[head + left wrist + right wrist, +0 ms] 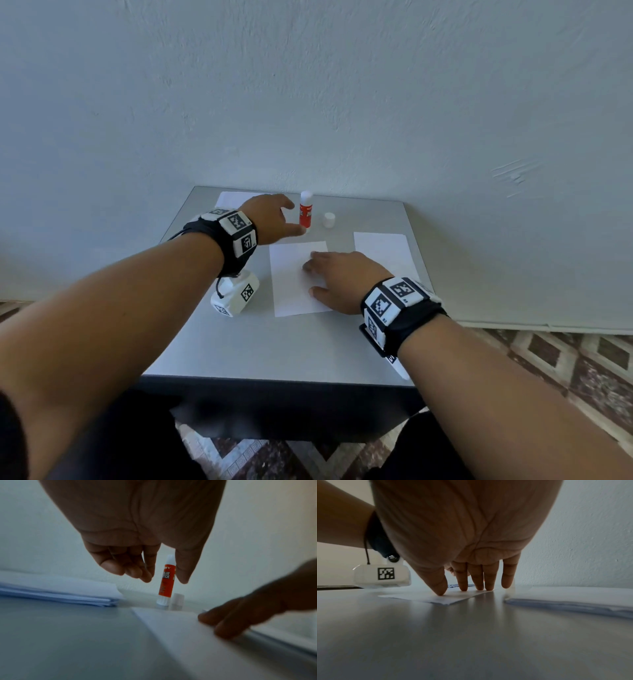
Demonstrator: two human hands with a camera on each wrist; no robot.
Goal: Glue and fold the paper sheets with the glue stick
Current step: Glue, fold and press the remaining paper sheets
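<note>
An uncapped orange-and-white glue stick (306, 212) (166, 584) stands upright near the table's back edge. Its white cap (329, 220) (178, 599) stands just to its right. My left hand (296, 218) (164, 581) is at the stick, thumb on one side and curled fingers on the other, with a gap still showing in the left wrist view. A single white paper sheet (291, 284) (171, 635) (436, 598) lies in the middle of the table. My right hand (312, 273) (460, 591) presses flat on it with straight fingers.
The grey table (274, 349) stands against a pale wall. One stack of paper sheets (383, 253) (573, 601) lies at the right, another (233, 198) (60, 588) at the back left. The left wrist's white camera block (236, 296) (382, 576) hangs just above the table.
</note>
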